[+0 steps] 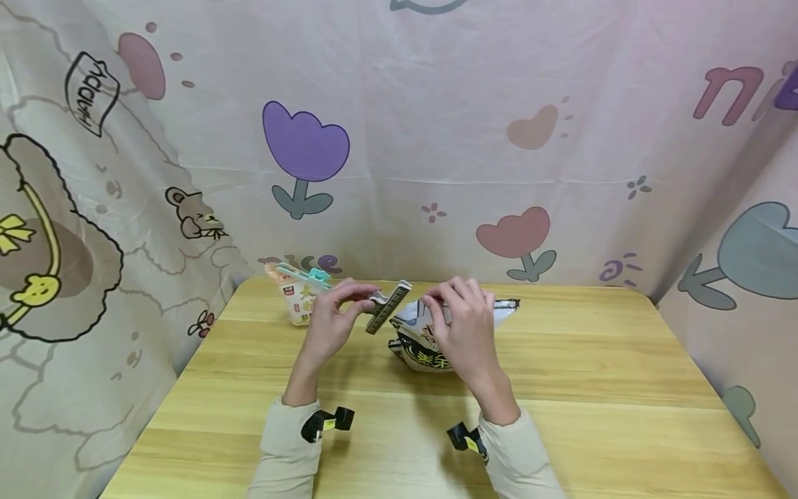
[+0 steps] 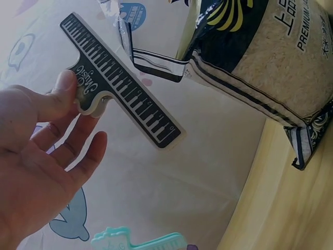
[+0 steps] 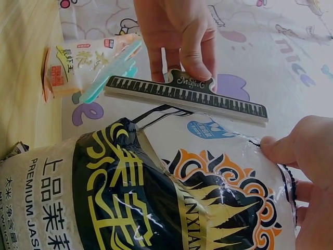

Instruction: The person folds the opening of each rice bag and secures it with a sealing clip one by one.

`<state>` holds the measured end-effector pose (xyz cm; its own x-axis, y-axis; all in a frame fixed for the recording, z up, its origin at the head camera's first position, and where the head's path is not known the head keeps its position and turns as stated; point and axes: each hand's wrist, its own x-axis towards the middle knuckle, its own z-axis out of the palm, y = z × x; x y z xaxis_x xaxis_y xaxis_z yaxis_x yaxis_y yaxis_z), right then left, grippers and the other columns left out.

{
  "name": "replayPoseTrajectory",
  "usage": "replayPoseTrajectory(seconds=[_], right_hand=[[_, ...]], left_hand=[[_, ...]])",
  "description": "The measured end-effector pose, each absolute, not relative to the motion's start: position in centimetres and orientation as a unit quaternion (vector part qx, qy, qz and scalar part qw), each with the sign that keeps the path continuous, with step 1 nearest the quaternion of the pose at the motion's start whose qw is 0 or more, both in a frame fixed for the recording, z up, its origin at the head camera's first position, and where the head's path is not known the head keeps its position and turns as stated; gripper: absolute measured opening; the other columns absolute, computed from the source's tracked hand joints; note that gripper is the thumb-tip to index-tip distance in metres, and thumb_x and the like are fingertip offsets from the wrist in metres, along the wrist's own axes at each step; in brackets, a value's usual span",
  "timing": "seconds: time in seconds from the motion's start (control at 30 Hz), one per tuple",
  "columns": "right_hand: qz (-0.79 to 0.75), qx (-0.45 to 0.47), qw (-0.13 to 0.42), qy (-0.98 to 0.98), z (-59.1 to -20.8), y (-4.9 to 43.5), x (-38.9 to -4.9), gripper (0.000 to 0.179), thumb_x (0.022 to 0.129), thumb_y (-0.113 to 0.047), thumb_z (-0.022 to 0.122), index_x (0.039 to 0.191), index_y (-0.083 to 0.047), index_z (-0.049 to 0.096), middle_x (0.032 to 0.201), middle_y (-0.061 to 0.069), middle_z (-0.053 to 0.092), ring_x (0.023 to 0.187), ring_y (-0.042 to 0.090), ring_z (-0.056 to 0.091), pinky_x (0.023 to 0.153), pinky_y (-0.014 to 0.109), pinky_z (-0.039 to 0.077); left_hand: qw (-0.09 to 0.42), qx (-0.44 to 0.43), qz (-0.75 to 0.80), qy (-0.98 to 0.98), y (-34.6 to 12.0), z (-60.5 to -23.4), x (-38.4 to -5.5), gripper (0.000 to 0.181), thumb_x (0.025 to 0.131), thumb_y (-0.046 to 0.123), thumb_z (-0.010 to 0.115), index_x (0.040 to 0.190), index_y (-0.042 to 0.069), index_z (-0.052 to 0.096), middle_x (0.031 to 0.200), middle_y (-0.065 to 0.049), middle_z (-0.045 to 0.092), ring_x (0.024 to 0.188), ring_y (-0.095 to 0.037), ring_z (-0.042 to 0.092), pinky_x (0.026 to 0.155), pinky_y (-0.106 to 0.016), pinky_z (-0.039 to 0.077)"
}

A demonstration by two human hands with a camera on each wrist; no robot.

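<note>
My left hand [image 1: 330, 322] pinches the handle of a black-and-white sealing clip [image 2: 122, 83] between thumb and fingers. The clip carries a piano-key pattern and the word "Music", and its long bar is tilted. Just right of it, a rice bag [image 1: 419, 352] in black, gold and white stands on the table. My right hand [image 1: 466, 329] grips the bag's top edge, thumb in front and fingers behind, as the right wrist view shows. In that view the clip's bar lies close over the bag's folded top [image 3: 200, 122].
An orange-and-white food bag [image 1: 298, 298] stands at the back left of the wooden table [image 1: 592, 388], with a teal sealing clip [image 1: 319, 276] across its top. Printed cloth [image 1: 411, 138] hangs behind the table and along both sides.
</note>
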<state>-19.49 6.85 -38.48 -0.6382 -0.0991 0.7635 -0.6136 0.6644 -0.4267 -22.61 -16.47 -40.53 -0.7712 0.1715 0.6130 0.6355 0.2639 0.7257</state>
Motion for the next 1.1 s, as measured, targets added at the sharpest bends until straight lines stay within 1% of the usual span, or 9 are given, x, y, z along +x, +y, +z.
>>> replayPoseTrajectory(seconds=[0.17, 0.37, 0.5, 0.77, 1.1], right_hand=[[0.348, 0.214, 0.371, -0.834, -38.5, 6.8, -19.5, 0.011, 0.098, -0.019, 0.071, 0.093, -0.01, 0.074, 0.088, -0.001, 0.064, 0.083, 0.022, 0.05, 0.079, 0.041, 0.03], [0.349, 0.215, 0.368, -0.834, -38.5, 6.8, -19.5, 0.008, 0.096, -0.018, 0.073, 0.093, -0.01, 0.074, 0.089, -0.001, 0.064, 0.083, 0.021, 0.05, 0.079, 0.042, 0.03], [0.349, 0.215, 0.366, -0.836, -38.5, 6.8, -19.5, 0.01, 0.096, -0.019, 0.072, 0.093, -0.01, 0.074, 0.089, -0.001, 0.065, 0.084, 0.021, 0.05, 0.079, 0.041, 0.03], [0.352, 0.214, 0.365, -0.835, -38.5, 6.9, -19.5, 0.007, 0.095, -0.017, 0.074, 0.094, -0.01, 0.074, 0.089, -0.001, 0.065, 0.083, 0.022, 0.05, 0.079, 0.041, 0.03], [0.363, 0.216, 0.347, -0.837, -38.2, 7.3, -19.3, 0.005, 0.093, -0.012, 0.074, 0.096, -0.008, 0.074, 0.092, 0.0, 0.067, 0.086, 0.021, 0.051, 0.081, 0.04, 0.032]], left_hand=[[0.223, -0.258, -0.554, -0.76, -16.2, -40.6, -22.6, 0.017, 0.087, -0.004, 0.075, 0.104, -0.001, 0.078, 0.097, -0.01, 0.074, 0.087, -0.017, 0.067, 0.08, -0.02, 0.052], [0.229, -0.25, -0.568, -0.75, -15.8, -40.7, -22.5, 0.017, 0.085, -0.007, 0.076, 0.101, -0.003, 0.078, 0.095, -0.015, 0.074, 0.086, -0.016, 0.066, 0.081, -0.021, 0.049], [0.23, -0.25, -0.573, -0.746, -15.7, -40.7, -22.5, 0.016, 0.085, -0.006, 0.076, 0.1, -0.002, 0.078, 0.093, -0.013, 0.074, 0.084, -0.016, 0.066, 0.079, -0.021, 0.049], [0.235, -0.257, -0.573, -0.741, -14.9, -40.8, -22.6, 0.014, 0.082, -0.003, 0.08, 0.096, 0.002, 0.08, 0.087, -0.007, 0.074, 0.08, -0.021, 0.067, 0.078, -0.024, 0.053], [0.227, -0.261, -0.578, -0.739, -14.2, -41.1, -22.6, 0.014, 0.082, -0.003, 0.08, 0.096, 0.001, 0.08, 0.087, -0.007, 0.074, 0.08, -0.021, 0.067, 0.077, -0.023, 0.053]])
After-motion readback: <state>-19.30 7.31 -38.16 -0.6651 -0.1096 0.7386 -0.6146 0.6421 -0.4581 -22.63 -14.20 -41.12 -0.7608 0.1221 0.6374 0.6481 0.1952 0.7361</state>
